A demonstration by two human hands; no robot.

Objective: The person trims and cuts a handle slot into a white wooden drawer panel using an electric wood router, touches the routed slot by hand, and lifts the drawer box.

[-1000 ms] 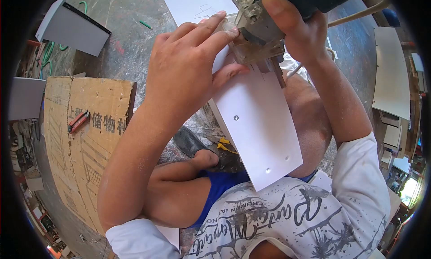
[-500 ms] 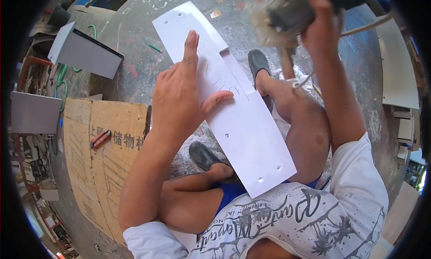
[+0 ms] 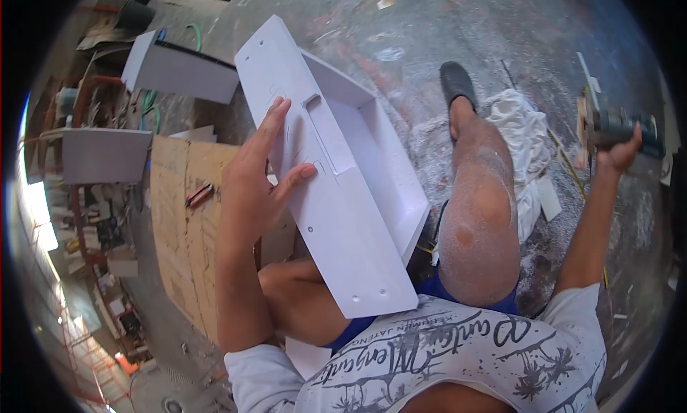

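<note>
A white box-like panel piece [image 3: 336,220] rests slantwise across my lap, with a rectangular notch [image 3: 328,135], pencil marks and several small holes on its near face. My left hand [image 3: 261,166] lies against this face at its left edge, thumb and fingers spread apart. Out to the right, my right hand [image 3: 621,155] is wrapped round a dark green power tool [image 3: 626,130], held low near the floor. The panel's open inner side [image 3: 379,155] faces right.
Cardboard [image 3: 182,234] with a red cutter [image 3: 200,195] on it lies at the left. White cloth [image 3: 519,141] and a tape measure strip [image 3: 569,166] are beside my dusty right leg [image 3: 479,212]. Two more white panels [image 3: 182,71] [image 3: 106,155] stand at upper left.
My right hand has moved the power tool from above the panel out to the far right. The panel has tilted, showing its hollow inner side. My left hand stays on it.
</note>
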